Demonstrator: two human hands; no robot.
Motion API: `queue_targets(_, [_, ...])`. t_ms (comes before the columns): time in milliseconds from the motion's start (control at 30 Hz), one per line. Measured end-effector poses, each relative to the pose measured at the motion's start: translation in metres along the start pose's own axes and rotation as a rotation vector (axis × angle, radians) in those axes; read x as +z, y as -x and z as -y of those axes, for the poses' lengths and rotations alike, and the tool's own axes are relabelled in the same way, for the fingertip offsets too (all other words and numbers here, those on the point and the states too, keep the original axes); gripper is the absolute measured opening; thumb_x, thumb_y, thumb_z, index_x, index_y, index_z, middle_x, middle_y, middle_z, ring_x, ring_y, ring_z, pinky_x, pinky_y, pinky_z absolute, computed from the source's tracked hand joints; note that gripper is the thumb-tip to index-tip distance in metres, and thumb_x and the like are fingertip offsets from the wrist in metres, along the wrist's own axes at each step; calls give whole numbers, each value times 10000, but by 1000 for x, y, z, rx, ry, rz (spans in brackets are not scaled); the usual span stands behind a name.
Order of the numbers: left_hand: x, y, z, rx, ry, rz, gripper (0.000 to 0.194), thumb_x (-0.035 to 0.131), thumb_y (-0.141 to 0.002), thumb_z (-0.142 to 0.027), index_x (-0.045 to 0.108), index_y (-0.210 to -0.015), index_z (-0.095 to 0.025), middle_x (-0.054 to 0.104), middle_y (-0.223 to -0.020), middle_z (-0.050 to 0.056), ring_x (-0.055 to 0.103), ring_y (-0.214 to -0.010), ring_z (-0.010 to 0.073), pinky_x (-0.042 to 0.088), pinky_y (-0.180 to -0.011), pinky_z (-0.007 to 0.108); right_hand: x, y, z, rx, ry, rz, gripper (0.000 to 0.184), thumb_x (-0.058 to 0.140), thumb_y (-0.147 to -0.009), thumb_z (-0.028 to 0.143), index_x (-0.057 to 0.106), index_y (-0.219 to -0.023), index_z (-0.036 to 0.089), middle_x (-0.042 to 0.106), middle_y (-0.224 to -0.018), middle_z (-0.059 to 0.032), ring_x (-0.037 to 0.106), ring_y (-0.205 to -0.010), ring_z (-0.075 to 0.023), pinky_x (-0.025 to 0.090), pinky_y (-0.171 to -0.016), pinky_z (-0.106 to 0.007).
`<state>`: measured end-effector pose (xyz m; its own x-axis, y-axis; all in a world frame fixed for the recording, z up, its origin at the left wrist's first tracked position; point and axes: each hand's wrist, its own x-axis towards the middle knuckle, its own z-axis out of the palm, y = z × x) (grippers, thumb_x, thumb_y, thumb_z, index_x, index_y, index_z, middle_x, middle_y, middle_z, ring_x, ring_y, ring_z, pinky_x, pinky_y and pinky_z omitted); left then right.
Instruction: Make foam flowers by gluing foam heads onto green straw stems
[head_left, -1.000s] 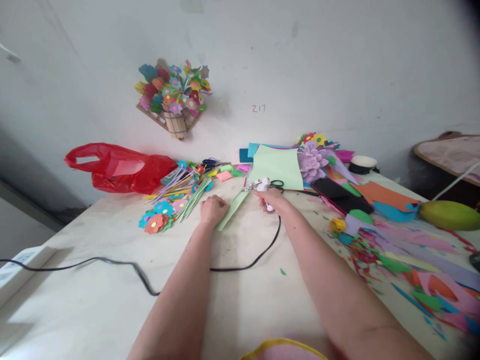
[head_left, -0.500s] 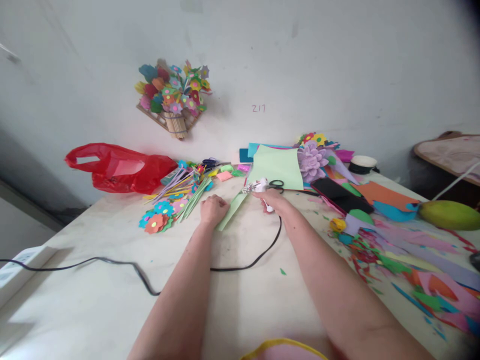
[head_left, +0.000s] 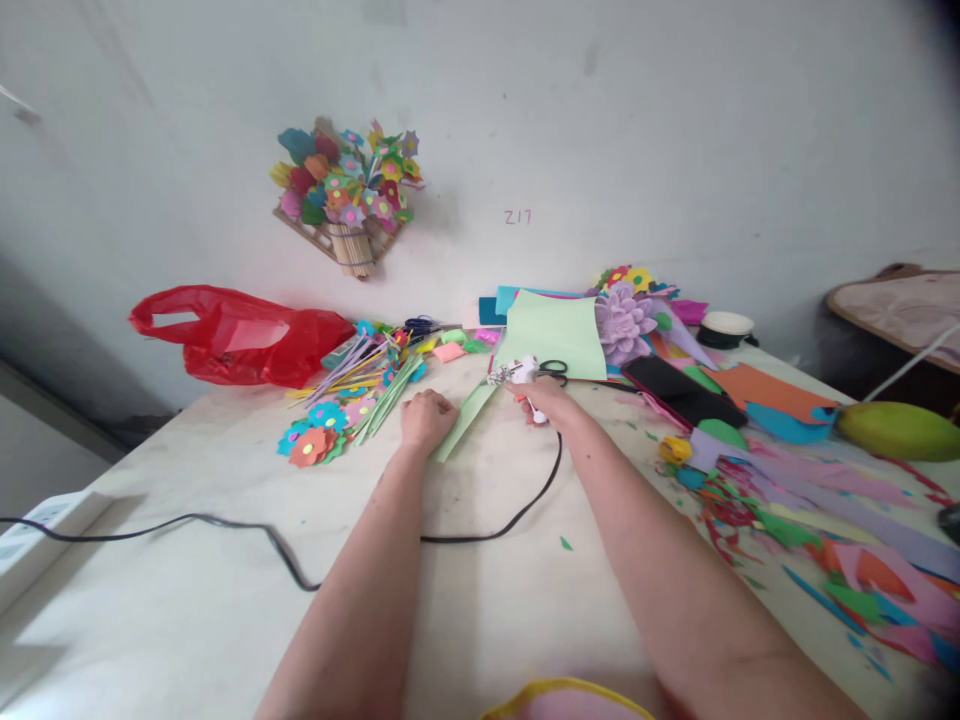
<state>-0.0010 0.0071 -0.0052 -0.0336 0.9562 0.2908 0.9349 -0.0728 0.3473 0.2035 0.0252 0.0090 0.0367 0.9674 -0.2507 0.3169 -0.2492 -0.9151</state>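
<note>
A white glue gun (head_left: 524, 370) with a black cord is in my right hand (head_left: 546, 396), fingers closed around its handle. Its nozzle end points left, over the far end of a light green paper strip (head_left: 465, 422) lying slantwise on the table. On the strip's left edge, my left hand (head_left: 427, 420) rests with curled fingers pressed against it; the fingertips are partly hidden. Black scissor handles (head_left: 553, 372) show just behind my right hand. Beyond them lies a larger light green sheet (head_left: 555, 335).
Thin paper stems (head_left: 390, 400) and paper flowers (head_left: 313, 440) lie left of my hands, near a red plastic bag (head_left: 247, 340). A phone (head_left: 679, 393), colourful scraps (head_left: 795, 520) and a green-yellow fruit (head_left: 900, 430) are at right. The black cord (head_left: 517, 522) crosses the table beneath my left forearm.
</note>
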Motion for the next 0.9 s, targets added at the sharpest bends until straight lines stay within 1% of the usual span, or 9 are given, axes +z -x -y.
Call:
queue_targets(100, [-1,0,-1,-9,-9,10,168,534,-673,-322,651,-666,-201,662,-839,40,556,-880,203,364,-809,330,0,-1,-1,-10,-14,0,308,623,-689,421,528,-652,131,499,-428,14,450,-311,-89,353,-334,-201])
queue_targets(200, [-1,0,-2,-15,-11,9,164,532,-673,-316,652,-667,-203,663,-842,36,559,-879,199,363,-815,327,1,-1,-1,7,-6,-3,334,633,-673,443,501,-620,141,496,-424,19,446,-308,-85,356,-340,-201])
queue_targets(333, [-1,-1,-1,-7,-2,-2,167,529,-671,-314,651,-662,-201,662,-842,38,559,-874,204,364,-809,333,1,2,1,24,13,2,345,636,-668,438,468,-581,150,476,-416,30,451,-310,-89,358,-339,-204])
queue_targets(467, [-3,-1,-1,-27,-17,-14,170,522,-674,-308,656,-670,-203,663,-851,47,559,-879,210,359,-813,339,0,5,2,11,9,27,348,642,-662,434,455,-573,153,469,-412,32,465,-316,-98,350,-329,-205])
queue_targets(667, [-10,-2,1,-119,-55,-85,178,505,-686,-291,666,-696,-213,660,-902,65,556,-914,239,343,-853,379,0,4,0,-38,-72,33,303,644,-664,385,482,-573,146,474,-414,33,459,-306,-94,357,-322,-208])
queue_targets(833, [-21,-3,14,-207,-166,-117,180,508,-682,-262,674,-710,-200,649,-921,106,524,-980,280,325,-869,428,5,3,-1,-127,-237,47,204,613,-694,325,548,-672,133,491,-414,34,426,-276,-85,323,-294,-201])
queue_targets(900, [-25,-3,20,-265,-198,-106,170,511,-672,-242,672,-700,-194,641,-923,120,520,-986,295,327,-859,441,8,3,-1,-148,-301,66,184,609,-693,306,560,-695,129,500,-419,33,424,-280,-84,324,-295,-201])
